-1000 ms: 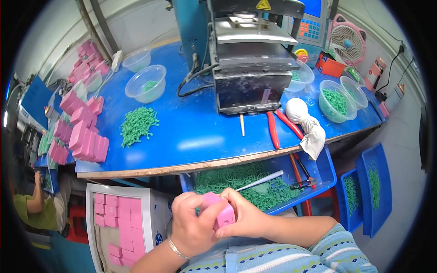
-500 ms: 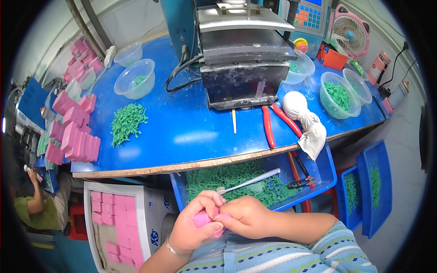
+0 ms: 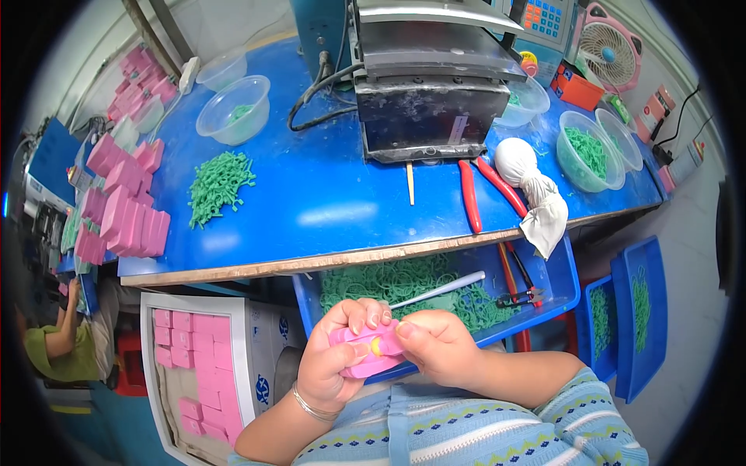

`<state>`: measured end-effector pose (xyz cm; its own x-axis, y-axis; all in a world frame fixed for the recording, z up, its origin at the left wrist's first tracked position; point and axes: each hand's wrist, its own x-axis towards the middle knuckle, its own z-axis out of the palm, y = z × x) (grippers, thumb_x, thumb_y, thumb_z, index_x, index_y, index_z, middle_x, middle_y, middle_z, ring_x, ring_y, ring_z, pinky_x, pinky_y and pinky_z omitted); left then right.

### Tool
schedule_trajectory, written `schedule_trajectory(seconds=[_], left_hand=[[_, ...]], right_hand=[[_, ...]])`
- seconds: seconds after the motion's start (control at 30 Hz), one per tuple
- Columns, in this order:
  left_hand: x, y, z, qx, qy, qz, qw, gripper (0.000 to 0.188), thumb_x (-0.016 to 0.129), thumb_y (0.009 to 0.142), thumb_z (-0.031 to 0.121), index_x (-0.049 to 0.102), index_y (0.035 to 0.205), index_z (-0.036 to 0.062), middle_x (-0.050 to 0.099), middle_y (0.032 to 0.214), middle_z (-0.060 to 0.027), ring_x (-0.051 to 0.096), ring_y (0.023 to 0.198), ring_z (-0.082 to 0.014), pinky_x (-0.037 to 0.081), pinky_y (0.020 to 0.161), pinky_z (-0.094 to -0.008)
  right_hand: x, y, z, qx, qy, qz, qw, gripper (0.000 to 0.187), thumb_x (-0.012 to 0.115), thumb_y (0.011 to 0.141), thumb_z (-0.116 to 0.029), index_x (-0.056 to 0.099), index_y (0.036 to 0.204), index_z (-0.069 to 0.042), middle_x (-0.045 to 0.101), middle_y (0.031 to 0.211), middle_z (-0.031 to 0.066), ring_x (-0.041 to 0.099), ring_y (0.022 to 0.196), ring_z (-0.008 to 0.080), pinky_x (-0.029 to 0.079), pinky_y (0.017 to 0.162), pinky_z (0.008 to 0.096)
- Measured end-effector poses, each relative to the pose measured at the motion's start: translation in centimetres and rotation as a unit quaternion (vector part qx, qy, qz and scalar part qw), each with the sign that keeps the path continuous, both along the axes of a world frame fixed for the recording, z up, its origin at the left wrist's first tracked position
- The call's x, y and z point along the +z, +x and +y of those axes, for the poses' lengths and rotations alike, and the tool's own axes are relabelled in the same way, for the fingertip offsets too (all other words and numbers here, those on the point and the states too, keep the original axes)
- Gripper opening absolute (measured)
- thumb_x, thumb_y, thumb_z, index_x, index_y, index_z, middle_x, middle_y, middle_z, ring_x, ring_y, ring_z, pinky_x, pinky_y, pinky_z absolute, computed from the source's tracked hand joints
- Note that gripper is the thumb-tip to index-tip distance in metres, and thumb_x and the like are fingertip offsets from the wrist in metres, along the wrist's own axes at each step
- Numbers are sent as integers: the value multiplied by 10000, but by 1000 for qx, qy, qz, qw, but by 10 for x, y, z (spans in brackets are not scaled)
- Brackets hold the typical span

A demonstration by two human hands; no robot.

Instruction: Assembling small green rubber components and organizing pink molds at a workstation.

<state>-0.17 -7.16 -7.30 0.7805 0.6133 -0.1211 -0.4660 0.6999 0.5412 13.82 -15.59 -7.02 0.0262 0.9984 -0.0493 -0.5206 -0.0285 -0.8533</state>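
Left grip (image 3: pixel 334 361) clamped on the split pink block (image 3: pixel 381 362), right grip (image 3: pixel 444 346) pinching its right end, at the blue tray's (image 3: pixel 558 283) near edge; if the halves spring apart, the yellow piece (image 3: pixel 378 346) could pop out. Blue logo on white carton (image 3: pixel 268 334); press (image 3: pixel 423 116) label unreadably small.

My camera shows a glossy bench (image 3: pixel 303 182) with rough wood edging (image 3: pixel 350 257), a scuffed metal machine (image 3: pixel 431 118) on it, a smooth pink piece (image 3: pixel 379 363) before it.
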Motion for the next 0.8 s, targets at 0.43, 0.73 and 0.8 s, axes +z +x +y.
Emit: schedule_trajectory(seconds=[0.43,0.73,0.8], left_hand=[[17,-13,3,63,40,86,993,617,742,733,219,412,1226,51,460,1280,-201,429,1219,-337,371,979,-566],[-5,-6,1,98,660,213,714,682,820,636,88,325,1103,43,478,1248,-266,405,1239,-405,357,1006,-493],[-5,-7,-2,102,609,204,760,698,835,618,108,308,1072,53,449,1277,-261,391,1258,-365,328,1041,-465]], right_hand=[[-3,59,32,-130,-95,-17,987,345,367,983,-320,502,981,-2,607,752,100,429,397,81,335,374,204],[-5,-4,11,47,-30,-253,966,426,672,823,-355,393,922,-48,473,868,61,437,761,101,398,653,253],[-5,-7,12,42,-65,-107,991,396,634,855,-346,412,964,-36,501,930,84,478,797,114,422,697,257]])
